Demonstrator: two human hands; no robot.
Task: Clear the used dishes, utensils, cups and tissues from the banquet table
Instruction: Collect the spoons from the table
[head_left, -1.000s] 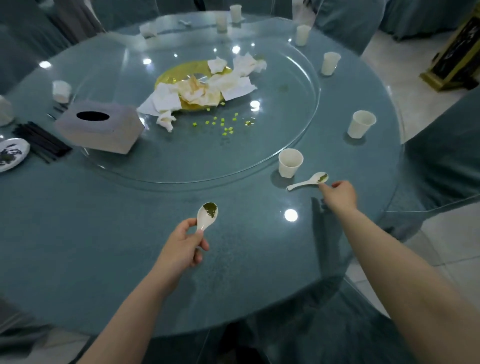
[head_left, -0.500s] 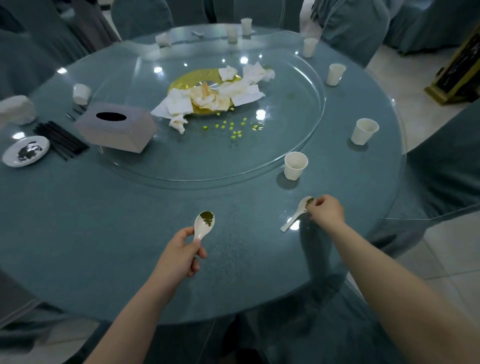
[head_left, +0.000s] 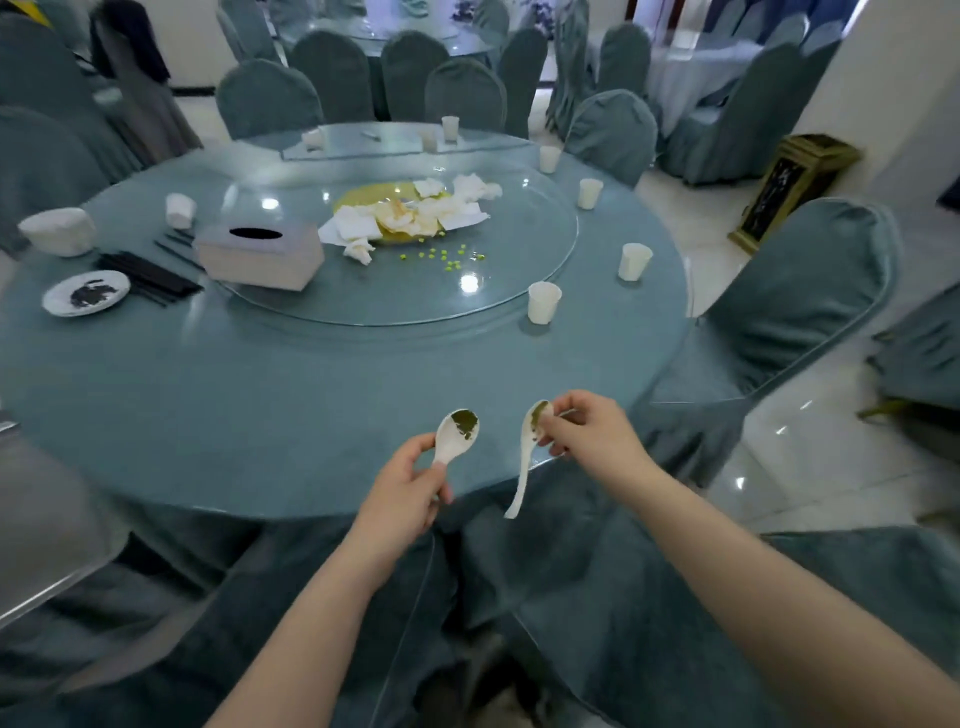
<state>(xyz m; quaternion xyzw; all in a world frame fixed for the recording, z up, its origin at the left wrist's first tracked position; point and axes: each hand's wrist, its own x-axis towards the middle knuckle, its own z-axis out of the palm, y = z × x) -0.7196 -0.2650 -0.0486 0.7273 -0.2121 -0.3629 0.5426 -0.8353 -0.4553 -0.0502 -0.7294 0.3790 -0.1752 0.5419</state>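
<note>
1. Where the near edge of the banquet table (head_left: 218, 415) met the lower frame, its cloth was covered by both forearms, and the far rim was partly hidden behind a raised glass panel (head_left: 384, 143).
2. The residue on the small plate (head_left: 85, 300) at the left could be seen only as a dark smear; what it was could not be told.
3. The left hand (head_left: 402, 499) was curled around the handle of a white spoon (head_left: 457, 434), so that most of the handle was hidden in the fist; the bowl pointed up and away, with a dark green smear in it.
4. The right hand (head_left: 592, 434) was seen pinching a second spoon (head_left: 527, 457) at its bowl with thumb and fingertips; the handle hung down past the near table edge, and the bowl was stained green.
5. Both spoons were held in the air above the near edge, just beside each other but apart.
6. On the glass turntable (head_left: 395, 296), crumpled tissues (head_left: 415, 215) were piled over a yellow spill, with green bits (head_left: 447, 257) scattered nearer.
7. A tissue box (head_left: 260, 254) was set on the turntable's left part, black chopsticks (head_left: 150, 278) to its left.
8. White paper cups (head_left: 544, 302) were spaced along the right and far rim.
</note>
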